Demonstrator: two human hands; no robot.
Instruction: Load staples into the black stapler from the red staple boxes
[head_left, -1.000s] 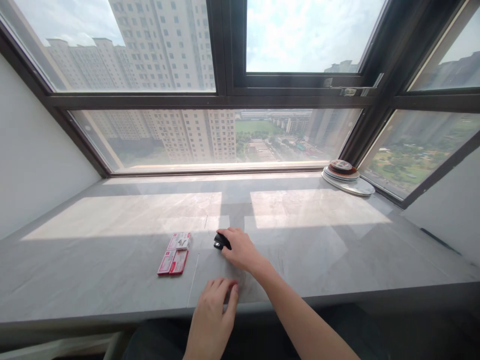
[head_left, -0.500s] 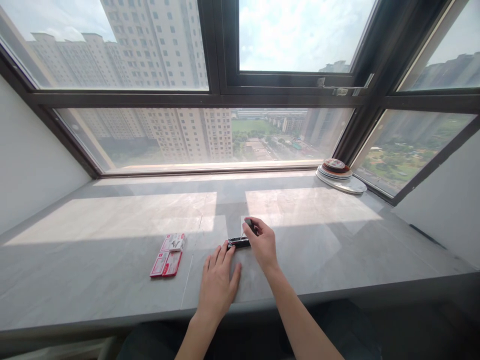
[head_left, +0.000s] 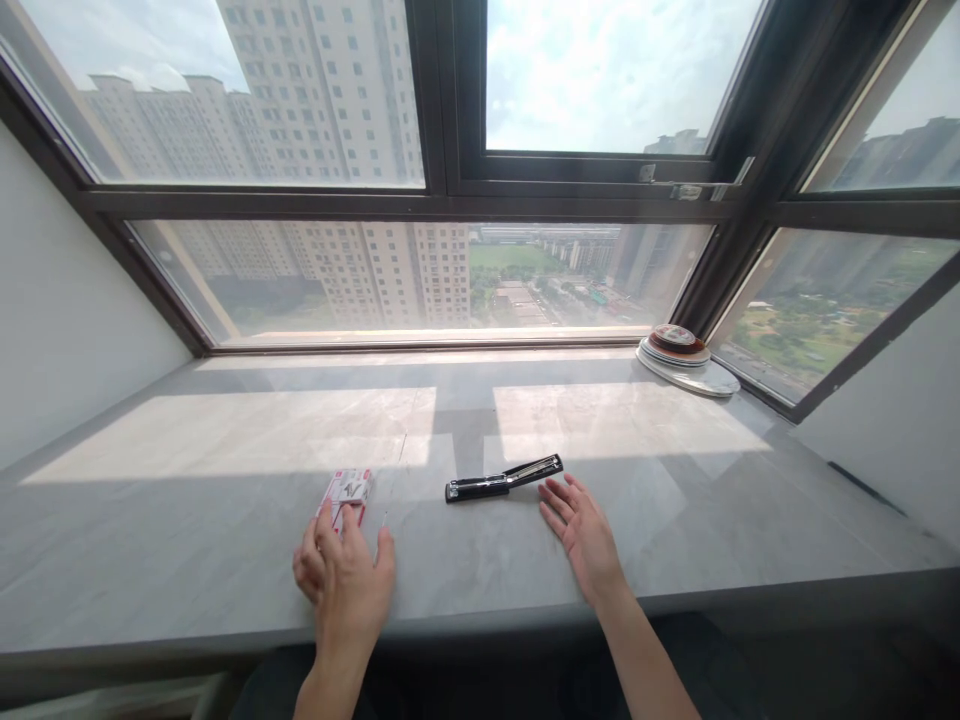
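Note:
A black stapler lies folded open on the grey stone sill, its upper arm swung out to the right and showing a metal channel. My right hand rests just right of that arm, open and holding nothing. Over to the left are small red and white boxes, one with a picture of staples on it. My left hand reaches over their near part with fingers apart, hiding the lower boxes. Whether its fingertips touch them I cannot tell.
A stack of round plates or discs stands in the far right corner by the window frame. The front edge of the sill runs close to my forearms. White walls close off both sides.
My left hand has left the stapler and moved left to the boxes. My right hand has let go of the stapler's arm and drawn back right; the stapler now lies spread open.

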